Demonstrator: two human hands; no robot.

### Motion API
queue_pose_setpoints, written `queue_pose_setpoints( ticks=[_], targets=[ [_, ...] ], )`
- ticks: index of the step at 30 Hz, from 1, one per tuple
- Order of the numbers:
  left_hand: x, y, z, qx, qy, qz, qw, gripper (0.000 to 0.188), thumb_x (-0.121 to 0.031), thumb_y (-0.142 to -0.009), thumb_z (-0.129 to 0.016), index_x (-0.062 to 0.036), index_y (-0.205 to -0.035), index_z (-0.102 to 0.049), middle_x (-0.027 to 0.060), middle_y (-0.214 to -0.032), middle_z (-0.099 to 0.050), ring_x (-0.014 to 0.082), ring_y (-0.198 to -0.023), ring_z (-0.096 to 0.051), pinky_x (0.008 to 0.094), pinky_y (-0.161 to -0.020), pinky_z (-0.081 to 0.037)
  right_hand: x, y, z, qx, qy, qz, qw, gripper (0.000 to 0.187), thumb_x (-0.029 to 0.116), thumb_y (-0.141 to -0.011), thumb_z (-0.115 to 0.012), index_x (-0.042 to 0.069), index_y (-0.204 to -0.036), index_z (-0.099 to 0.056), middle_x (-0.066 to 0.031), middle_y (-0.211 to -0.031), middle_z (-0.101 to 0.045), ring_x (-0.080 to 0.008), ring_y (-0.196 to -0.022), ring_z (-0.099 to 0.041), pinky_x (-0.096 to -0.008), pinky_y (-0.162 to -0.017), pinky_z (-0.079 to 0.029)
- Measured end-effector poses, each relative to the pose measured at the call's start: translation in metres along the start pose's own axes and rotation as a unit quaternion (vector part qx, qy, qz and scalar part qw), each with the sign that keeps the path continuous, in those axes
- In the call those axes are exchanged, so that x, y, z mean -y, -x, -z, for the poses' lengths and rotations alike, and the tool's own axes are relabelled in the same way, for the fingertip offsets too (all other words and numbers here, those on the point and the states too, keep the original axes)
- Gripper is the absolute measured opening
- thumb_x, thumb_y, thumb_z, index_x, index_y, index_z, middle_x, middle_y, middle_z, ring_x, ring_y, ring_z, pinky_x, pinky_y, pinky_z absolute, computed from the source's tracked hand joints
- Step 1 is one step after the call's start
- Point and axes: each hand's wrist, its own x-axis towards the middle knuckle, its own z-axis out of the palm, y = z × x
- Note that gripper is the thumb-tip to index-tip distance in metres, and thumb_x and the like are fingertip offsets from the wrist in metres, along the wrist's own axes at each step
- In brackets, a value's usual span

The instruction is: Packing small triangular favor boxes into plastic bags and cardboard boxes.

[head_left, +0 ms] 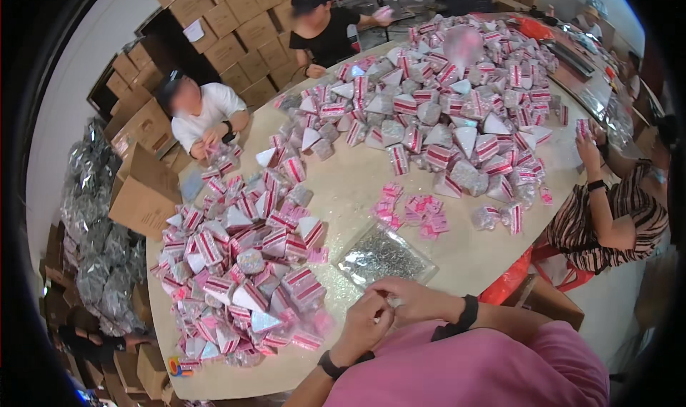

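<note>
Close to my chest, my left hand and my right hand meet with curled fingers. Something small and pale shows between the fingertips, too little of it to name. Just beyond my hands lies a shallow clear tray holding many tiny dark and silvery bits. Past the tray, small pink printed cards are scattered on the table. To the left rises a heap of triangular, pink-and-white striped packets in clear wrap.
A larger packet heap covers the table's far side. Co-workers sit around the cream table: one in white, one in black, one in stripes. An open carton stands by the left edge, near stacked boxes.
</note>
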Motion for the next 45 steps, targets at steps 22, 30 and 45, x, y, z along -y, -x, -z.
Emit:
queue_pose_setpoints(
  ticks=[22,30,45],
  targets=[
    [0.02,-0.005,-0.009,-0.078,0.372,0.286,0.88,0.013,-0.001,-0.083,-0.053,-0.0013,-0.07,-0.053,0.0032,-0.063,-0.052,0.0092,-0.051,-0.045,0.0221,-0.048,-0.035,0.003,0.009,-0.003,-0.129,0.422,0.154,0.884,0.009,0.01,-0.079,-0.052,0.005,-0.086,-0.051,-0.0114,-0.074,-0.057,-0.0304,-0.073,-0.059,-0.042,-0.063,-0.045],
    [0.043,-0.012,-0.002,-0.052,0.523,0.336,0.782,0.01,-0.004,-0.081,-0.047,-0.0029,-0.071,-0.048,0.0057,-0.062,-0.047,0.0137,-0.05,-0.042,0.026,-0.047,-0.033,0.016,-0.001,0.006,-0.123,0.597,0.261,0.748,0.017,0.014,-0.078,-0.055,0.004,-0.092,-0.056,-0.0025,-0.066,-0.053,-0.0173,-0.06,-0.056,-0.0304,-0.057,-0.043],
    [0.038,-0.019,-0.001,0.091,0.411,0.352,0.836,0.032,-0.032,-0.094,-0.045,-0.0046,-0.103,-0.059,0.0025,-0.076,-0.054,0.0117,-0.059,-0.049,0.0232,-0.049,-0.035,0.012,-0.004,0.017,-0.075,0.215,0.023,0.973,0.014,0.016,-0.088,-0.049,0.006,-0.094,-0.057,-0.0122,-0.079,-0.062,-0.0304,-0.076,-0.062,-0.0397,-0.066,-0.048]
  ],
)
